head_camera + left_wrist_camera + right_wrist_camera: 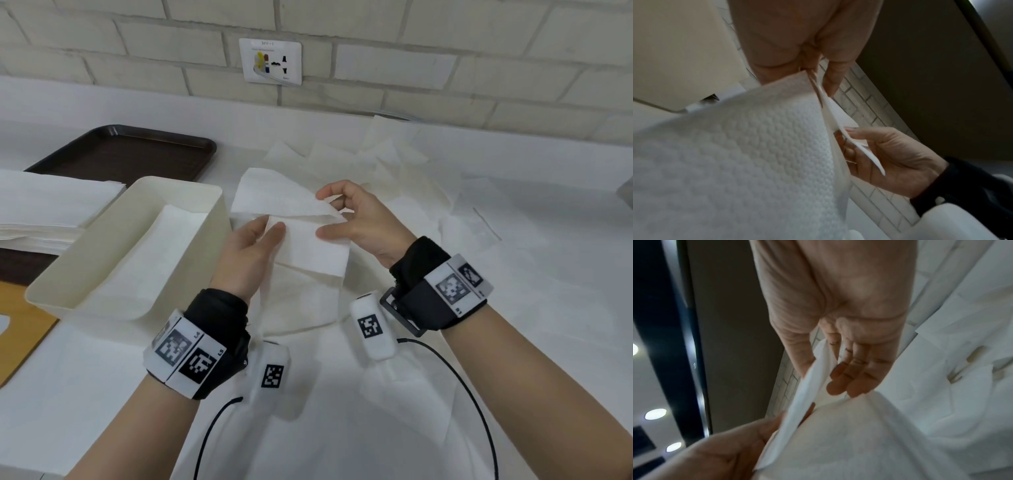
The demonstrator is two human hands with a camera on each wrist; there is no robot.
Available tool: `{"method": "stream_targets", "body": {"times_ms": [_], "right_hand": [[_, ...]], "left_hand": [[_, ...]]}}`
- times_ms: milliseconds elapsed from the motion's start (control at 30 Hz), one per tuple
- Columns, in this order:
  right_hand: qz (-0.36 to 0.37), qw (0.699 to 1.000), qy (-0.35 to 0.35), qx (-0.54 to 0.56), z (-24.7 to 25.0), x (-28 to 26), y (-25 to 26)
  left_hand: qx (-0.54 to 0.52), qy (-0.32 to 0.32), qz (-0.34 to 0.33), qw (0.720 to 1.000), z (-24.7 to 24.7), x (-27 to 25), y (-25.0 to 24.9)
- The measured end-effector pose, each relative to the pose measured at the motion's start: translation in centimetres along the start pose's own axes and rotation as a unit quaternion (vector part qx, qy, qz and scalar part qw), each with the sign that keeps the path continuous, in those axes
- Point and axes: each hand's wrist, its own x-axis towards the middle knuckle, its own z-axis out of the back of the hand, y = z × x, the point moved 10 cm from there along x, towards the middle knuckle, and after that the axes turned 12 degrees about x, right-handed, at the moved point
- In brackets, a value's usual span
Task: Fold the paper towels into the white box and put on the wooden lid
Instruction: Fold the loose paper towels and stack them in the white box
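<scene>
A: What is lying at the far left of the bench (548,274)?

B: A stack of flat paper towels (51,205) is sitting there, partly over a dark brown tray (130,154). Below it, at the left edge, the wooden lid (20,322) is lying flat on the bench, off the box.

A: And the white box (68,287)?

B: It is sitting open just right of the stack, with a folded towel (161,246) lying inside it.

A: What is your left hand (248,253) doing?

B: I am holding one paper towel (308,246) up over the bench, just right of the box. My left grip is pinching its left side, thumb on top and fingers underneath (the left wrist view shows the thumb (832,81) on the sheet's edge).

A: And your right hand (363,219)?

B: My right grip is pinching the same towel's right side. The thumb is pressing on the near layer, and the curled fingers are lifting the upper flap, so the sheet is opening between two layers. In the right wrist view the fingers (851,378) are curling over the folded edge.

A: What is lying farther right?

B: Loose unfolded towels (394,164) are spreading across the bench behind and to the right of my hands, overlapping one another. More white sheets are lying under my wrists (I cannot tell where one ends and the next begins).
</scene>
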Motion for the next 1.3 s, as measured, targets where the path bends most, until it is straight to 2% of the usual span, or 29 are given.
{"method": "stream_targets", "body": {"times_ms": [167,233,300,333,400,467,667,833,967,1133,1300], "right_hand": [[0.074,0.989,-0.037,-0.126,0.0,0.1,1.4],[0.092,0.987,-0.063,-0.118,0.5,0.3,1.9],[0.065,0.993,-0.094,-0.041,1.7,0.6,1.4],[0.029,0.994,-0.101,0.021,2.1,0.7,0.7],[-0.029,0.984,-0.111,0.138,2.8,0.6,-0.3],[-0.04,0.972,-0.113,0.204,3.2,0.5,-0.5],[-0.039,0.969,-0.104,0.22,2.8,-0.1,-0.5],[-0.054,0.984,-0.078,0.15,0.5,-0.6,-1.7],[-0.08,0.988,-0.073,0.109,-0.7,-0.6,-2.8],[-0.077,0.987,-0.088,0.115,-1.2,-0.4,-3.0],[-0.076,0.985,-0.041,0.149,-2.1,-0.6,-3.4]], "left_hand": [[0.098,-0.029,-0.044,0.994,0.0,-0.3,-0.8],[0.127,-0.023,-0.043,0.991,-0.2,-0.4,-0.6],[0.153,0.006,-0.044,0.987,-0.6,-0.5,-0.5],[0.163,0.027,-0.043,0.985,-0.9,-0.7,-0.5],[0.165,0.076,-0.033,0.983,-1.5,-1.0,-0.4],[0.154,0.098,-0.016,0.983,-1.5,-1.0,-0.2],[0.042,-0.017,0.045,0.998,1.3,0.3,0.3],[-0.014,-0.04,0.011,0.999,1.1,-0.1,-2.0],[-0.003,-0.031,-0.025,0.999,0.1,-0.3,-3.0],[0.043,-0.056,-0.071,0.995,0.3,0.0,-3.0],[0.035,-0.083,-0.099,0.991,1.0,0.4,-3.5]]}}
